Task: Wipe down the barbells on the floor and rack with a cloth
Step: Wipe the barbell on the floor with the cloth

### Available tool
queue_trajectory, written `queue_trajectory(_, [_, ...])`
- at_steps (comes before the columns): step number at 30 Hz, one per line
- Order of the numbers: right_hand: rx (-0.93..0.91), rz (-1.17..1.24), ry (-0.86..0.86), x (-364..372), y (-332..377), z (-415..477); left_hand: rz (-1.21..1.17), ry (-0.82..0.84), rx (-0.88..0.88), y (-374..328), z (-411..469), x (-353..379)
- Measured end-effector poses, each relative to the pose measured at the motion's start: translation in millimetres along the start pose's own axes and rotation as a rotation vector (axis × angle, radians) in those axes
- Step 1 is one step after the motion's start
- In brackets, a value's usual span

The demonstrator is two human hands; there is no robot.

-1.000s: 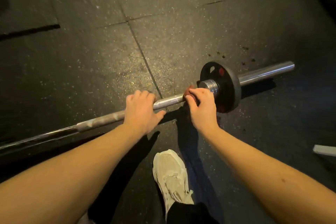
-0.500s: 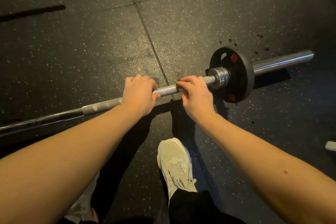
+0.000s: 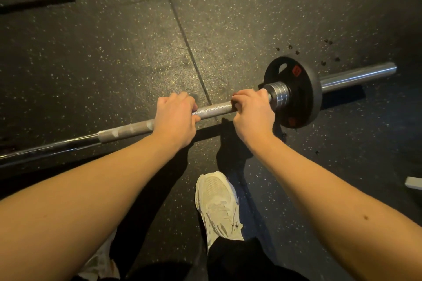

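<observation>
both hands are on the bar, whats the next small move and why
Probably slide the right hand along the barbell shaft toward the left hand. The right hand holds the shaft right beside the collar, so it has no room on that side, and a bare knurled stretch lies between the hands, likely the next part to wipe.

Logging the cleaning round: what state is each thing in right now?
Barbell: low over the floor, one plate loaded.
Weight plate: upright, against the collar.
Left grip: curled round the knurled shaft.
Right grip: curled round the shaft beside the collar; cloth not visible.
Shoe: flat on the floor, behind the bar.
</observation>
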State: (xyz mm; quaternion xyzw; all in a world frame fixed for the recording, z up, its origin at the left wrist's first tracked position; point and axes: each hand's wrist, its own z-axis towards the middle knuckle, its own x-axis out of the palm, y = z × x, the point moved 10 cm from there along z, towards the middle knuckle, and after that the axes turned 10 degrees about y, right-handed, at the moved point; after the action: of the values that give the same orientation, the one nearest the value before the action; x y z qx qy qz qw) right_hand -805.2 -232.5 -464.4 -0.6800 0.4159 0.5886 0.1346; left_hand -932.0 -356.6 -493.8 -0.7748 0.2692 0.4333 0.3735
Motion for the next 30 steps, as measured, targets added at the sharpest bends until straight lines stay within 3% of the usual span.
queue_trajectory(3, [-0.201,-0.042,0.111,14.5,27.2,-6.1,0.016,-0.02,0.006,-0.7,-2.6,-0.6])
queue_trajectory(8, [0.085,-0.079,0.03,-9.8,-21.1,7.6,0.015,-0.015,0.012,-2.8,-4.0,0.0])
queue_trajectory(11, [-0.148,-0.098,0.13,11.1,21.4,3.3,0.021,-0.023,0.014,-3.6,-4.6,0.6])
queue_trajectory(13, [-0.179,-0.104,0.16,9.2,14.7,6.6,0.026,-0.023,0.022,-3.6,-4.0,0.9])
queue_trajectory(17, [0.091,0.001,-0.047,-5.7,-25.4,-0.8,0.009,-0.028,0.021,-3.9,-4.5,1.1])
queue_trajectory(22, [-0.17,0.106,-0.092,29.9,22.3,-30.4,0.039,-0.037,0.029,-4.5,-7.0,2.1])
queue_trajectory(27, [0.11,0.293,-0.235,11.0,-44.5,-23.5,0.047,-0.032,0.04,-6.9,-8.0,2.5])
queue_trajectory(30, [0.012,0.286,-0.21,26.8,-4.2,-29.4,0.033,-0.029,0.041,-6.1,-7.1,3.2])
